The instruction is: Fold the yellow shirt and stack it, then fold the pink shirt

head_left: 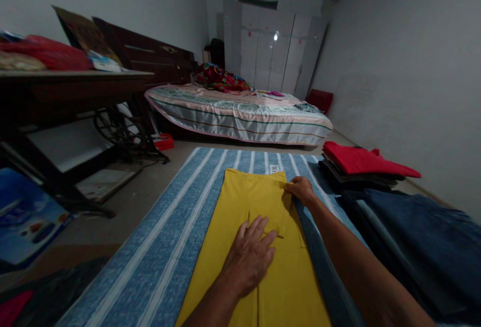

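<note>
Yellow trousers (229,216) lie spread lengthwise on a blue cloth with white stripes (176,216), their waistband at the far end. My left hand (251,254) rests flat on the upper middle of the trousers, fingers apart, beside a pocket flap. At the right end of the waistband, my right hand (298,188) pinches the yellow fabric between thumb and fingers. Part of the right leg's outer edge is hidden behind my right forearm.
To the right are a stack topped with red clothing (361,159) and folded dark jeans (421,231). A treadle sewing machine table (71,78) stands at left. Beyond the cloth is a bed (233,116), with a white wardrobe (270,51) behind it.
</note>
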`<state>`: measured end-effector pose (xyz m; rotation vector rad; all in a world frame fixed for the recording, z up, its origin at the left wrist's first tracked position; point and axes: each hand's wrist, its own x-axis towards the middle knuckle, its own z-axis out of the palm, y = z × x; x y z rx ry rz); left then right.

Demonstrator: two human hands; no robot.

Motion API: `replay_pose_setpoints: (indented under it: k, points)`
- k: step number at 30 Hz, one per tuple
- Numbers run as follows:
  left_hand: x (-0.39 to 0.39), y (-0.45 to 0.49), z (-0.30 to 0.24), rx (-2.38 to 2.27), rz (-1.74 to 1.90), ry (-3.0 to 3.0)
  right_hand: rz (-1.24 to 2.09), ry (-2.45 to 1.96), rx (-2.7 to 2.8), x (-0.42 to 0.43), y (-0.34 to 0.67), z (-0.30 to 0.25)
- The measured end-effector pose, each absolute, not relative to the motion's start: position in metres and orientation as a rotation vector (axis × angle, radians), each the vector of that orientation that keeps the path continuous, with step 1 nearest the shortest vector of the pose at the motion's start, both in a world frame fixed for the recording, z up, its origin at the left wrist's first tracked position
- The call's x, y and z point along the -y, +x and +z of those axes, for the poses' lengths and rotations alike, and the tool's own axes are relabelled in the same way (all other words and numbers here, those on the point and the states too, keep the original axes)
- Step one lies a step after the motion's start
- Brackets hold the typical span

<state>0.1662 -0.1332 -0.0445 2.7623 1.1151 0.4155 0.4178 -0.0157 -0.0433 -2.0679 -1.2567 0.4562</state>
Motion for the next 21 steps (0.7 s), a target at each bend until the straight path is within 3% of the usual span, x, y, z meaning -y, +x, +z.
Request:
replay_pose_setpoints:
  k: [11, 21]
  points:
    - [0.135, 0.168, -0.036, -1.139, 0.339, 2.693, 0.435, -2.033, 1.161, 0.012, 0.419, -0.054]
    - [0.134, 0.166, -0.046, -1.120, 0.408, 2.714, 0.382, -2.064, 1.430, 0.027, 0.413, -0.047]
